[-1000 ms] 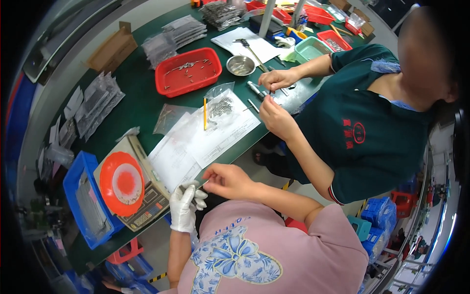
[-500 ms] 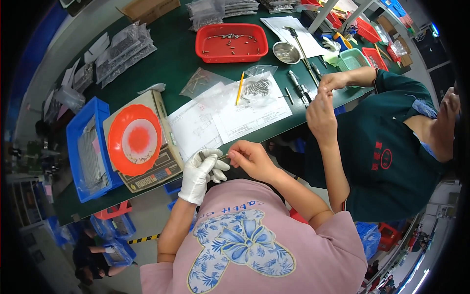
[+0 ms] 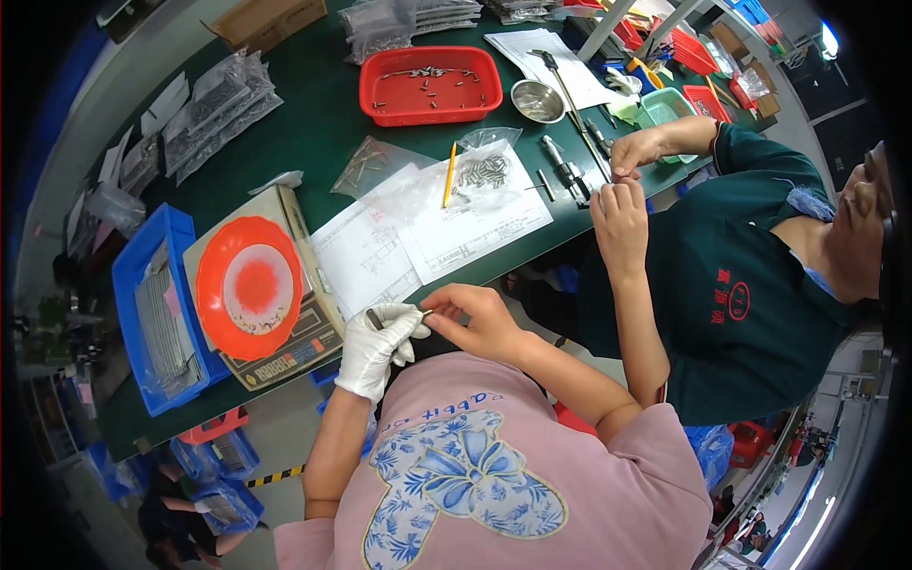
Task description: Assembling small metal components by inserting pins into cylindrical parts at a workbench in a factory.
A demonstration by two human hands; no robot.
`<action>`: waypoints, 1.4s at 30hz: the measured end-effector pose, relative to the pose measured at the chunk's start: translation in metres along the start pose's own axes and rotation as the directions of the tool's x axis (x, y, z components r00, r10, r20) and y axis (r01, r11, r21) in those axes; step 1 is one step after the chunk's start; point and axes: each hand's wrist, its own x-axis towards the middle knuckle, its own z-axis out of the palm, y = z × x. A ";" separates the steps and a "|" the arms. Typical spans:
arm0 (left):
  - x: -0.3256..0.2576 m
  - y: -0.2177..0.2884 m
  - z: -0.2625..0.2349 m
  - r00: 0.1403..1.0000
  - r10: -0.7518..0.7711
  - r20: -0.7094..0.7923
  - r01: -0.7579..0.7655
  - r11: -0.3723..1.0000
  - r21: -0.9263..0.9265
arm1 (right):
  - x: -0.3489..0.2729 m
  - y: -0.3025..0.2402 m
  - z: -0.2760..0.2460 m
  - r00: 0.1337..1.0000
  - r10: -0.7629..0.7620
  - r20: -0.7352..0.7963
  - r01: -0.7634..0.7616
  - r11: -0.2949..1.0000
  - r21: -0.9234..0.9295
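Note:
My left hand (image 3: 369,351), in a white glove, is closed around a short dark rod-like piece (image 3: 374,319) that pokes out near the thumb. My bare right hand (image 3: 480,321) pinches a tiny metal piece (image 3: 427,313) between thumb and fingertips, right against the gloved fingertips. Its exact kind is too small to make out. Both hands are just off the table's front edge, above my lap. Beyond them lie printed drawing sheets (image 3: 366,275), with a clear plastic bag of small metal pins (image 3: 483,172) and a yellow pencil (image 3: 449,176) on top.
To the left stand a scale (image 3: 321,313) bearing an orange dish (image 3: 211,285) and a blue tray (image 3: 128,285) of bagged parts. Farther back is a red tray (image 3: 432,116) with scattered metal pins, beside a steel bowl (image 3: 538,101). At right a co-worker's hands (image 3: 622,204) are near measuring tools (image 3: 565,169).
My right hand has come closer to the gloved left one, so their fingertips now meet at the small metal piece. The whole view has shifted slightly.

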 end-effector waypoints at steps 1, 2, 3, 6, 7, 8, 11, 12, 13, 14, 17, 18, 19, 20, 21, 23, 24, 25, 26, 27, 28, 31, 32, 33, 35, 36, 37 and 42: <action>0.000 -0.001 0.000 1.000 0.017 -0.012 -0.017 0.999 -0.029 | 0.000 0.001 -0.001 1.000 0.002 0.004 -0.002 1.000 0.003; -0.001 -0.001 0.001 1.000 0.017 -0.012 -0.017 0.999 -0.030 | 0.000 0.003 -0.003 0.990 0.105 0.089 -0.106 0.994 0.004; -0.003 0.000 0.003 0.999 0.037 -0.019 -0.036 0.999 0.011 | 0.000 0.003 -0.004 0.963 0.205 0.174 -0.208 0.978 -0.004; -0.005 -0.001 0.005 0.998 0.047 -0.032 -0.046 0.998 0.032 | 0.002 -0.004 -0.003 0.991 0.098 0.093 -0.084 0.986 -0.141; -0.005 -0.001 0.004 0.999 0.037 -0.033 -0.036 0.999 0.014 | 0.002 -0.003 -0.001 0.990 0.096 0.098 -0.082 0.987 -0.137; -0.005 -0.001 0.004 0.999 0.037 -0.038 -0.036 0.999 0.013 | 0.002 -0.002 0.000 0.999 0.016 0.048 -0.012 0.998 -0.067; -0.006 -0.003 0.003 0.998 0.048 -0.043 -0.049 0.999 -0.020 | 0.002 -0.002 0.001 0.999 -0.024 0.026 0.023 0.999 0.033; -0.007 -0.003 0.003 0.997 0.057 -0.044 -0.058 0.998 -0.019 | 0.002 -0.003 0.000 0.998 0.014 0.057 -0.017 0.998 0.060; -0.007 -0.004 0.003 0.997 0.067 -0.044 -0.067 0.998 -0.018 | 0.002 -0.002 -0.001 0.998 0.013 0.063 -0.017 0.998 0.064; -0.008 -0.005 0.003 0.996 0.067 -0.051 -0.068 0.998 -0.020 | 0.002 -0.001 -0.003 0.978 0.147 0.149 -0.154 0.987 0.042; -0.008 -0.006 0.004 0.995 0.072 -0.071 -0.074 0.997 -0.017 | 0.004 -0.004 -0.003 0.964 0.187 0.189 -0.190 0.982 -0.004; -0.007 -0.007 0.003 0.995 0.079 -0.061 -0.080 0.997 -0.021 | 0.004 -0.006 -0.002 0.986 0.094 0.140 -0.092 0.996 -0.019; -0.005 -0.008 0.002 0.995 0.085 -0.052 -0.086 0.996 -0.026 | 0.005 -0.004 -0.002 0.984 0.093 0.154 -0.092 0.996 -0.013; -0.006 -0.006 0.004 0.996 0.077 -0.045 -0.079 0.996 -0.046 | 0.005 -0.001 -0.001 0.994 0.044 0.103 -0.049 0.997 0.053; -0.007 -0.006 0.005 0.995 0.074 -0.060 -0.077 0.996 -0.051 | 0.005 0.001 0.000 0.999 -0.001 0.049 -0.005 0.993 0.117; -0.007 -0.005 0.005 0.995 0.092 -0.026 -0.093 0.994 -0.053 | 0.005 -0.002 -0.003 0.998 0.048 0.037 -0.054 0.983 0.175; -0.007 -0.006 0.005 0.995 0.100 -0.025 -0.101 0.994 -0.046 | 0.005 -0.002 -0.007 0.976 0.176 0.130 -0.194 0.971 0.139; -0.007 -0.006 0.005 0.994 0.100 -0.036 -0.102 0.994 -0.050 | 0.006 -0.001 -0.008 0.929 0.301 0.216 -0.326 0.941 0.088; -0.007 -0.005 0.006 0.995 0.097 -0.036 -0.099 0.994 -0.036 | 0.006 -0.002 -0.006 0.932 0.302 0.200 -0.325 0.941 0.095; -0.007 -0.005 0.006 0.995 0.094 -0.036 -0.095 0.995 -0.022 | 0.006 -0.002 -0.003 0.931 0.302 0.205 -0.326 0.941 0.095; -0.006 -0.006 0.005 0.995 0.087 -0.038 -0.088 0.996 -0.028 | 0.006 -0.002 0.000 0.969 0.210 0.128 -0.226 0.966 0.127; -0.005 -0.006 0.002 0.997 0.075 -0.024 -0.077 0.993 -0.090 | 0.006 -0.004 0.003 0.993 0.114 0.043 -0.119 0.979 0.164; -0.005 -0.006 0.002 0.997 0.075 -0.025 -0.077 0.993 -0.091 | 0.006 -0.005 0.003 0.993 0.111 0.038 -0.116 0.977 0.176; -0.006 -0.007 0.001 0.996 0.086 -0.013 -0.087 0.989 -0.116 | 0.006 -0.004 0.001 0.993 0.111 0.040 -0.116 0.978 0.176; -0.006 -0.008 0.001 0.995 0.097 -0.002 -0.096 0.985 -0.142 | 0.007 0.002 -0.005 0.911 0.341 0.233 -0.377 0.917 0.133; -0.006 -0.009 0.001 0.994 0.111 -0.004 -0.110 0.984 -0.136 | 0.007 0.001 -0.005 0.910 0.341 0.235 -0.378 0.916 0.132; -0.006 -0.010 0.001 0.992 0.125 -0.007 -0.125 0.984 -0.131 | 0.007 0.000 -0.004 0.909 0.341 0.240 -0.370 0.925 0.085; -0.007 -0.010 -0.003 0.994 0.099 -0.040 -0.104 0.982 -0.157 | 0.008 -0.001 0.004 0.979 0.147 0.143 -0.168 0.974 0.150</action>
